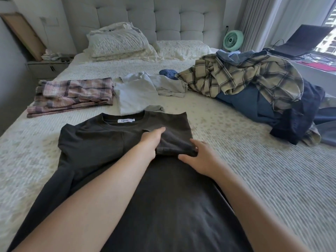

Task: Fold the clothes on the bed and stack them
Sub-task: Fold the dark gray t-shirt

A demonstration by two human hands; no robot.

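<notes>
Head: both hands point(151, 140) flat, pressing black shirt point(109, 146).

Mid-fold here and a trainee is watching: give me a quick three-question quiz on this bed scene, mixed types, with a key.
1. True or false: the black shirt lies collar away from the person.
2. Which garment is already folded at far left? A) pink plaid garment B) tan plaid shirt C) white shirt
3. Fill in: the right sleeve is folded in over the chest, and the left hand and right hand rest on the ____.

Key: 1 true; 2 A; 3 sleeve
</notes>
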